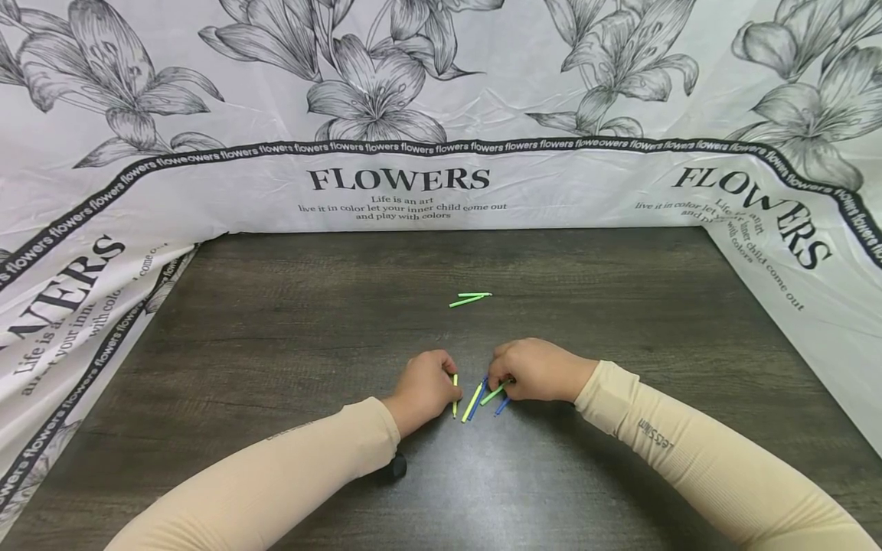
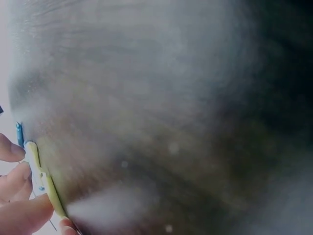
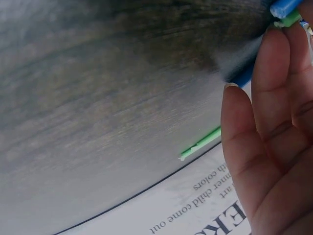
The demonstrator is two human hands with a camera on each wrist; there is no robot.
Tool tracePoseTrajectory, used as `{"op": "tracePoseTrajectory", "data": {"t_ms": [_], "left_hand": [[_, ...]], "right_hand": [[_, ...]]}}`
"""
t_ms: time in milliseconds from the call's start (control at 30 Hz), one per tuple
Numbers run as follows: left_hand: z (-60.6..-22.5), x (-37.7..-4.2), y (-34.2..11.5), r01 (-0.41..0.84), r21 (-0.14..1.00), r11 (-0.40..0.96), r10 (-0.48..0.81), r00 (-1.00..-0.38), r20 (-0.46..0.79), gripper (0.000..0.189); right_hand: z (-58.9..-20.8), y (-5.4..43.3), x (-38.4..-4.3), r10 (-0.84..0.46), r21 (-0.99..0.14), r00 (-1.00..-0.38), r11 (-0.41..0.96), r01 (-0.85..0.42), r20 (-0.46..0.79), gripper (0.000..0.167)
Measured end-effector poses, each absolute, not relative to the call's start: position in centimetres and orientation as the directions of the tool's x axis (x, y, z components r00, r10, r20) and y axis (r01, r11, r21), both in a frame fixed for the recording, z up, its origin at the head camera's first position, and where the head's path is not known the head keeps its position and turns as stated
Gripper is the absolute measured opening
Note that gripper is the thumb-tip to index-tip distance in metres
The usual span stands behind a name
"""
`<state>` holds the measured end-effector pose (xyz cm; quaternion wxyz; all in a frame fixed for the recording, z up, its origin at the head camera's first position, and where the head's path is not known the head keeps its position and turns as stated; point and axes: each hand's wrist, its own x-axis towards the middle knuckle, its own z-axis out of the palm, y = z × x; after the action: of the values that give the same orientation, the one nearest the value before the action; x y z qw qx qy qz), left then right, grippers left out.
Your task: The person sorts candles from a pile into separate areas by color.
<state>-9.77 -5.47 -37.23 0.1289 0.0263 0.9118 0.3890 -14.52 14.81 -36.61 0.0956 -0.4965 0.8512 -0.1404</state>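
Observation:
My left hand (image 1: pixel 426 386) pinches a thin yellow candle (image 1: pixel 455 381) between thumb and fingertips, a small wick-like tip pointing down toward me. Just right of it, a second yellow candle (image 1: pixel 472 404) lies beside a blue candle (image 1: pixel 476 405) on the dark table. My right hand (image 1: pixel 540 370) has its fingers curled down around a green candle (image 1: pixel 492 395), part of which its fingertips hide. Another blue candle (image 1: pixel 502 405) sticks out from under that hand. In the right wrist view, blue (image 3: pixel 284 7) and green (image 3: pixel 290 19) waxy ends show at the fingertips.
Farther back on the dark wood-grain table (image 1: pixel 310 306) lie two green candles (image 1: pixel 468 301), meeting at one end. A white flower-printed cloth (image 1: pixel 400 195) rises along the back and both sides. A small black object (image 1: pixel 397 465) shows beneath my left sleeve.

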Motion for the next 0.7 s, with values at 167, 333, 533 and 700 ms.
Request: {"op": "tracePoseTrajectory", "data": {"t_ms": [167,333,533,700], "left_hand": [[-37.06,-9.75,-5.58,-0.045,0.719,0.693,0.156,-0.965,-0.211,0.02],[-37.14,-9.83,-5.68,-0.031,0.717,0.697,0.162,-0.966,-0.2,0.019],[-37.38,-10.0,-5.67,-0.05,0.72,0.692,0.164,-0.961,-0.223,0.018],[-37.46,-10.09,-5.67,-0.053,0.72,0.692,0.163,-0.96,-0.227,0.017]], "right_hand": [[-36.54,14.79,-14.58,-0.872,-0.336,-0.488,0.471,-0.816,-0.036,0.02],[-36.5,14.73,-14.59,-0.872,-0.335,-0.487,0.471,-0.816,-0.041,0.02],[-36.52,14.79,-14.62,-0.877,-0.334,-0.479,0.462,-0.822,-0.035,0.022],[-36.4,15.04,-14.58,-0.875,-0.343,-0.483,0.46,-0.819,-0.022,0.022]]}}
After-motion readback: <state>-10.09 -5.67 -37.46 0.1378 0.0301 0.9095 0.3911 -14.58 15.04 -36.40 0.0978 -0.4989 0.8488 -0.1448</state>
